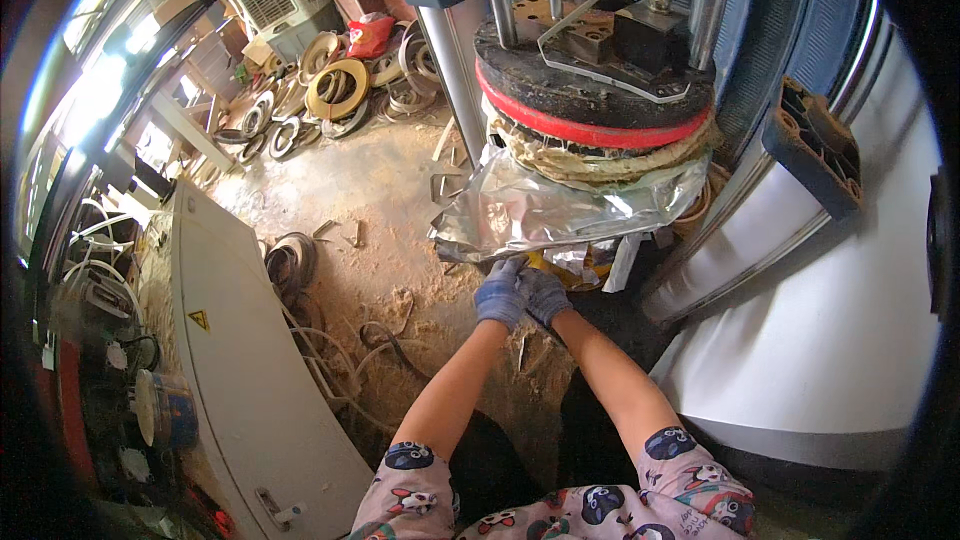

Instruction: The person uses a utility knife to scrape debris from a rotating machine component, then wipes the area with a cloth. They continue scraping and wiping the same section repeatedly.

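My left hand [501, 297] and my right hand [543, 294], both in blue-grey knitted gloves, meet side by side in front of me. Their fingers reach the lower front edge of a crumpled silver foil sheet [555, 202]. What lies between the fingertips is hidden. The foil hangs around the front of a drum-shaped load beneath a round black press plate [592, 82]. A red seal ring [592, 127] circles that plate, with a tan, sticky-looking band [600, 165] under it. Below the foil, beside my right hand, a yellow surface [574, 270] shows.
Metal columns [701, 15] rise from the plate. A white post [454, 67] stands left, another with a dark bracket [817, 142] right. A white cabinet door [247, 360] is at my left. Rolls of edge banding [337, 90] and debris litter the floor [360, 180].
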`<state>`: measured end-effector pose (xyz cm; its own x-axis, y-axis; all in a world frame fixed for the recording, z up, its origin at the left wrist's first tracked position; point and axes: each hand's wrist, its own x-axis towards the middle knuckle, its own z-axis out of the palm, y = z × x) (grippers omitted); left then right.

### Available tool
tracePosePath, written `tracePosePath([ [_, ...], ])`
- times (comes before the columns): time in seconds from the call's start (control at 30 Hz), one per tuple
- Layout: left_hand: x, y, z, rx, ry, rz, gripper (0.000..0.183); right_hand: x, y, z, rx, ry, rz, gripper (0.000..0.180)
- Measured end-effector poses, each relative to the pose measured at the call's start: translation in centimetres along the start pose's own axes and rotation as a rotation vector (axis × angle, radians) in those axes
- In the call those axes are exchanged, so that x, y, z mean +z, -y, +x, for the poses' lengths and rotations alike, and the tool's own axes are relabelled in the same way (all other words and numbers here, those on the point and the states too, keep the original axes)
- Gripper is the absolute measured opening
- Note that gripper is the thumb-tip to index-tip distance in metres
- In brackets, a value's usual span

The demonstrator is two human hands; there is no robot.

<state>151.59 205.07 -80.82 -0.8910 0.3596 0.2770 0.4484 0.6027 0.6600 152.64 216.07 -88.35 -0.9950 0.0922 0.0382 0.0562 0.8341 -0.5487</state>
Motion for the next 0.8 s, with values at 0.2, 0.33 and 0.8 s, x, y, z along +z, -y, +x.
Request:
tracePosePath([
  [0.2, 2.5, 7.0, 0.4, -0.495, -0.182, -0.725, 0.023, 1.4, 2.8, -1.4, -0.069, -0.081, -0.064, 0.017],
  [0.33, 3.5, 2.7, 1.4, -1.1, -0.088, -1.547, 0.016, 0.6, -0.5, 0.3, -0.013, -0.075, -0.084, 0.019],
  [0.8, -5.5, -8.6, -8.3, -0.694, -0.006, -1.697, 0.033, 6.5, -2.3, -2.3, 0.02, -0.211, -0.036, 0.023],
])
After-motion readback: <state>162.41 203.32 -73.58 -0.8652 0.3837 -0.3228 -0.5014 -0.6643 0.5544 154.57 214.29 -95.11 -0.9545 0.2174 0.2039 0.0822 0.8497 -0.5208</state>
